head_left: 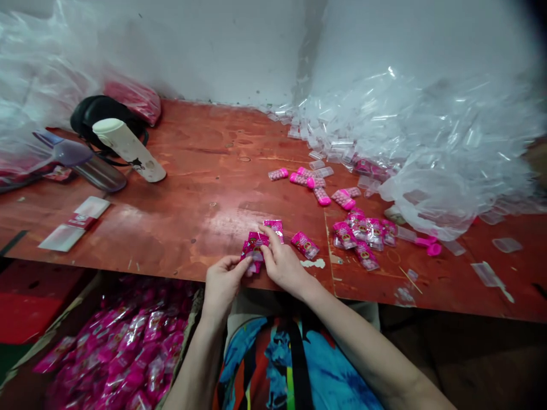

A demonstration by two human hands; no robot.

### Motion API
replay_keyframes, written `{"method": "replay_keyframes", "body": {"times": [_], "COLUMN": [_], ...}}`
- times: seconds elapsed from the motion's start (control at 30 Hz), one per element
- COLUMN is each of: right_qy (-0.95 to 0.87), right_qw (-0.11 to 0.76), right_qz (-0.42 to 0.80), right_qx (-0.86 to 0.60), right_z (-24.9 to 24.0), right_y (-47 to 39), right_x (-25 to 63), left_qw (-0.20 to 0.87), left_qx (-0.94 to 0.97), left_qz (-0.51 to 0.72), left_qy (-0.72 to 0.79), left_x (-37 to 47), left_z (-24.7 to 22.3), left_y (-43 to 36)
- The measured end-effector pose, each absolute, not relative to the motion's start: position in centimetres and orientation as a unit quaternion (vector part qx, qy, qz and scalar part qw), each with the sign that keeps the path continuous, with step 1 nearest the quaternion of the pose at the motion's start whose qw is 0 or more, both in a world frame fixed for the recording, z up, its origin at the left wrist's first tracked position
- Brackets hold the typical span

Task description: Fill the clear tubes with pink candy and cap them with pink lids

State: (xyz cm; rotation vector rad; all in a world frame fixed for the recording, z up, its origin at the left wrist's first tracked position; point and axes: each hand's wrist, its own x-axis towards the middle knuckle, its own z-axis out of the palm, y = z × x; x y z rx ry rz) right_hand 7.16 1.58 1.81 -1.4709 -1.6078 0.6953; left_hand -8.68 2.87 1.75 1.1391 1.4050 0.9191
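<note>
Near the front edge of the table, several small shiny pink packets are bunched between my two hands. My left hand pinches their lower left side between thumb and fingers. On the right side, my right hand has its thumb on the same packets, its index finger reaching over the packet behind. A single pink packet lies on the table just right of my right hand. Farther right is a small pile of like packets. My right fingers partly hide the bunch.
Pink-capped little bottles lie beyond the packets. Clear plastic tubes and bags heap at the back right. At left are a white tumbler, a purple bottle and a white pack. Below the edge stands a carton of pink packets.
</note>
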Motion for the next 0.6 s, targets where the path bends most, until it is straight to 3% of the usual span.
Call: {"method": "replay_keyframes", "body": {"times": [0.1, 0.17, 0.23, 0.3, 0.43, 0.6], "right_qy": [-0.634, -0.620, -0.617, -0.626, -0.638, -0.481], "right_qw": [0.389, 0.412, 0.436, 0.440, 0.438, 0.558], "right_qz": [0.220, 0.249, 0.308, 0.359, 0.407, 0.499], "right_qx": [-0.631, -0.619, -0.578, -0.535, -0.486, -0.456], "right_z": [2.4, 2.6, 2.8, 2.9, 2.6, 0.2], "right_y": [1.4, 1.3, 1.1, 0.7, -0.2, -1.1], "right_x": [8.2, 9.2, 10.2, 10.9, 10.5, 8.2], "left_qw": [0.349, 0.187, 0.098, 0.161, 0.484, 0.595], "left_qx": [0.601, 0.653, 0.658, 0.659, 0.608, 0.464], "left_qz": [0.294, 0.242, 0.267, 0.338, 0.365, 0.398], "left_qy": [0.656, 0.693, 0.697, 0.652, 0.512, 0.522], "left_x": [-9.4, -9.6, -9.5, -8.8, -6.9, -4.9], "left_z": [2.8, 3.7, 4.4, 4.6, 3.4, 1.7], "left_y": [3.2, 3.3, 3.2, 3.0, 2.3, 0.9]}}
